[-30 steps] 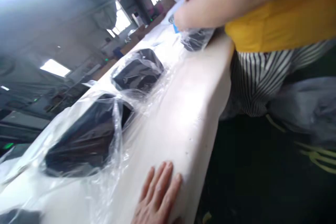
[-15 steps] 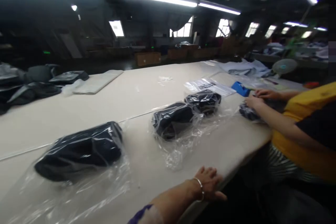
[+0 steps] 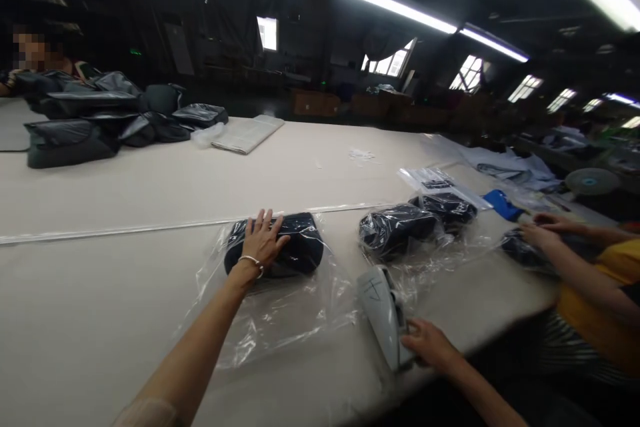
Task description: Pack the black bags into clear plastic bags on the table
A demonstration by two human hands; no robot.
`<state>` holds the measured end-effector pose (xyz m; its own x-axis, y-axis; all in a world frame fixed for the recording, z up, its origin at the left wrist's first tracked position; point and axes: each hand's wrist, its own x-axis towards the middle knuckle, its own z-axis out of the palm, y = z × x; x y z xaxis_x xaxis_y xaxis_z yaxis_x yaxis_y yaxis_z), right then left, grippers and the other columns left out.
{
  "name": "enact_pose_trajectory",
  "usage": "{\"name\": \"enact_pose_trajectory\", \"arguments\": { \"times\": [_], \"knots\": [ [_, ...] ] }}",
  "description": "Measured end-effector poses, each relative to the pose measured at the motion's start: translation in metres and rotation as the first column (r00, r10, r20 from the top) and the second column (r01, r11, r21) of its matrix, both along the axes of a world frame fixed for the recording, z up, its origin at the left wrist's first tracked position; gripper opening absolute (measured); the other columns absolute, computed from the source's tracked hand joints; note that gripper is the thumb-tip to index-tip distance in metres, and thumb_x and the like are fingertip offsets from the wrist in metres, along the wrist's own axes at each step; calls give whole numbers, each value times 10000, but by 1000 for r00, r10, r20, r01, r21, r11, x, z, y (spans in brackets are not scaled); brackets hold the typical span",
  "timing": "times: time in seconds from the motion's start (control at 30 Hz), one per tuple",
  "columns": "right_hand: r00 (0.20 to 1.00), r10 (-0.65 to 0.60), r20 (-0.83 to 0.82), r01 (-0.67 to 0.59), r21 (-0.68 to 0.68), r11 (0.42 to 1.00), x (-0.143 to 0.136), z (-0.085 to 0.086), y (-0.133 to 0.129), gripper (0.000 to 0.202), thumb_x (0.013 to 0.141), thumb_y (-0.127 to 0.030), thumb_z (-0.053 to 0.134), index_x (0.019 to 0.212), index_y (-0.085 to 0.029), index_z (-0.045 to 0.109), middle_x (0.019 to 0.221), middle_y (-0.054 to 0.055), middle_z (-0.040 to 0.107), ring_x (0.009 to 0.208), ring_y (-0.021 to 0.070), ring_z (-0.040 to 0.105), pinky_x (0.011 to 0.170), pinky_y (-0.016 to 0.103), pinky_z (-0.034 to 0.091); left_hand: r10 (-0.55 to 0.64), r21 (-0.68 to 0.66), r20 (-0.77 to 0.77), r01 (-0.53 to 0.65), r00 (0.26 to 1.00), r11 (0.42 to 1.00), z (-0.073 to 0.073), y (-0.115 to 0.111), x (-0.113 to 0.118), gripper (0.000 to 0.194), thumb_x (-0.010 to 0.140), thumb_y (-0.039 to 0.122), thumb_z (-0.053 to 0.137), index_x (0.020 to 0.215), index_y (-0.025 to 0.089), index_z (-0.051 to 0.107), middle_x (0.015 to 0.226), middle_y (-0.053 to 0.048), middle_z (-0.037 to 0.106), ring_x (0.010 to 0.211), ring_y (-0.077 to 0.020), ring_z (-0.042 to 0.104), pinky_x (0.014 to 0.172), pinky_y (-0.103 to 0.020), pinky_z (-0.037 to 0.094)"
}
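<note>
My left hand [image 3: 263, 240], with a bracelet at the wrist, lies spread on top of a dark rolled bundle [image 3: 303, 250] in a clear plastic bag [image 3: 265, 340]. The bag's loose end spreads over the table towards me. To its right, a light grey wedge-shaped device [image 3: 377, 310] with dark pen marks stands on the table near its front edge. My right hand [image 3: 430, 343] has its fingers curled onto the device's near right side. Its exact kind is not clear. The fingertips are partly hidden.
Two more bagged dark bundles, a nearer one [image 3: 397, 230] and a farther one [image 3: 450, 210], lie right of mine. A co-worker's hands [image 3: 543, 230] handle another beside a blue object [image 3: 503, 205]. Grey bags [image 3: 75, 140] are piled far left. Flat plastic bags [image 3: 440, 183] lie behind.
The view has swung left. My left hand has gone from the table's front edge onto the bagged bundle. My right hand and the grey device have come into view.
</note>
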<state>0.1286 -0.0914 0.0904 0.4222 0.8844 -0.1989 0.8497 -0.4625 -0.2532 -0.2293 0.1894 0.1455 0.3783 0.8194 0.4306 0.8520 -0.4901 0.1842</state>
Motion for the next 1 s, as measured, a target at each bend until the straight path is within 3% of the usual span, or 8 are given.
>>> {"name": "enact_pose_trajectory", "arguments": {
  "times": [0.13,0.33,0.47,0.7,0.8,0.87,0.93,1.0],
  "knots": [
    [1000,28,15,-26,-80,996,-30,-10,69,285,751,-168,631,1018,-218,718,850,63,742,854,268,708,729,348,554,-58,15,-57,59,997,998,-42,-14,-27,563,929,443,538,1431,202,455,1508,-164,423,1431,-327,321,1181,-589,164],
    [987,85,138,-77,-66,995,-44,4,117,528,687,-182,662,1213,-157,628,1054,146,725,971,359,689,791,452,555,-229,71,-92,236,969,969,-88,-47,-6,710,928,329,562,1537,234,210,1602,-99,238,1485,-267,182,1211,-532,142],
    [930,286,230,-313,92,945,-82,32,155,648,838,-279,599,1446,-164,409,1546,147,350,1424,342,306,1133,518,323,-306,48,-110,313,946,949,-120,-62,5,652,946,235,508,1532,245,222,1600,-92,253,1478,-246,211,1202,-501,200],
    [553,732,398,-811,457,364,-201,51,255,421,978,-256,464,1396,-218,495,1512,67,432,1433,255,307,1192,486,219,-370,-39,-131,369,920,929,-124,-122,-18,561,906,380,574,1437,349,397,1523,-21,436,1402,-210,392,1188,-424,283],
    [506,764,401,-841,428,332,-216,36,279,378,973,-284,503,1343,-228,553,1442,84,519,1370,272,413,1154,516,281,-155,-1,-46,155,987,988,-105,-149,-65,577,942,278,491,1482,344,300,1573,-46,343,1457,-233,281,1210,-464,228],
    [483,787,385,-852,413,321,-215,24,286,359,979,-317,501,1322,-238,572,1395,82,567,1321,266,475,1117,507,337,210,-68,140,-203,967,977,-94,-151,-100,637,946,298,466,1515,222,190,1598,-169,234,1492,-301,141,1192,-577,182],
    [441,813,380,-870,404,283,-210,16,287,401,966,-386,529,1341,-246,554,1396,79,566,1316,261,478,1104,486,354,574,-334,307,-479,759,812,-88,-142,-129,729,910,421,505,1489,99,201,1552,-276,265,1477,-365,169,1149,-619,235],
    [377,836,399,-901,368,230,-205,13,287,557,905,-464,616,1398,-237,491,1440,95,519,1348,284,435,1113,497,338,756,-617,333,-476,564,627,-86,-131,-146,754,794,518,616,1364,65,422,1332,-280,551,1311,-405,475,1053,-585,396]
  ]
}}
